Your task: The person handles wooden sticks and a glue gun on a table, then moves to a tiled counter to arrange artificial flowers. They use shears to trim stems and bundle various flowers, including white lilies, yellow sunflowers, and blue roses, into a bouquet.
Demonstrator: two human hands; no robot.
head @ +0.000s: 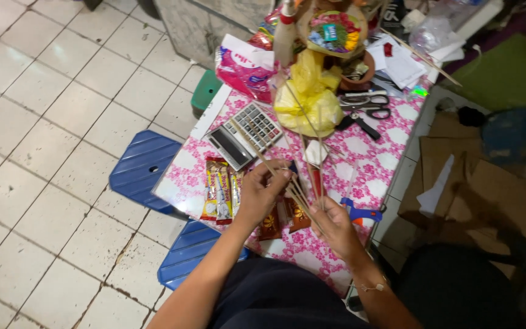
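Both hands — left hand (262, 194) and right hand (331, 222) — pinch a bundle of thin, pale wooden sticks (296, 192) in a closed grip above the pink floral-cloth table (372, 155) — glossy snack sachets (219, 189) beneath.

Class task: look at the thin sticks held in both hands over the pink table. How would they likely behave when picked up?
The sticks look very thin and long, so probably light and slightly bendy. Both the left hand and right hand gather them, suggesting they splay easily. On the table they might roll.

orange-and-white snack packets (220, 194) lie near left on the table. a pink-and-white bag (246, 67) sits far left. a yellow plastic bag (308, 97) bulges beside it.
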